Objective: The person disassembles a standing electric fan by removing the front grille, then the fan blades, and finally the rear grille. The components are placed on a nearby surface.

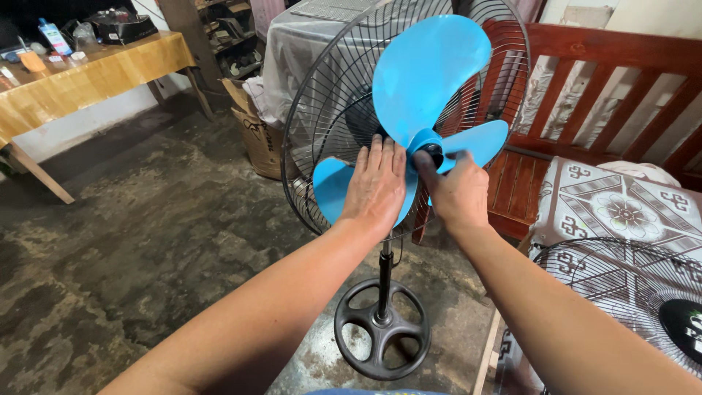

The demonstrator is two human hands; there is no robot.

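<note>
Left hand lies flat, fingers spread, steadying the blue three-blade plastic fan propeller; right hand pinches the black hub cap at its fingertips. Cap-turning step; next needs blade held still, firm twist.

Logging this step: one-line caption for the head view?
Left hand flat on blue fan blade, right hand fingers at the hub cap.

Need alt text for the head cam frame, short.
A person's left hand lies flat on a blue fan blade while the right hand pinches the black hub cap of a pedestal fan with its rear wire guard on. The detached front guard lies at lower right, before a red wooden bench.
</note>
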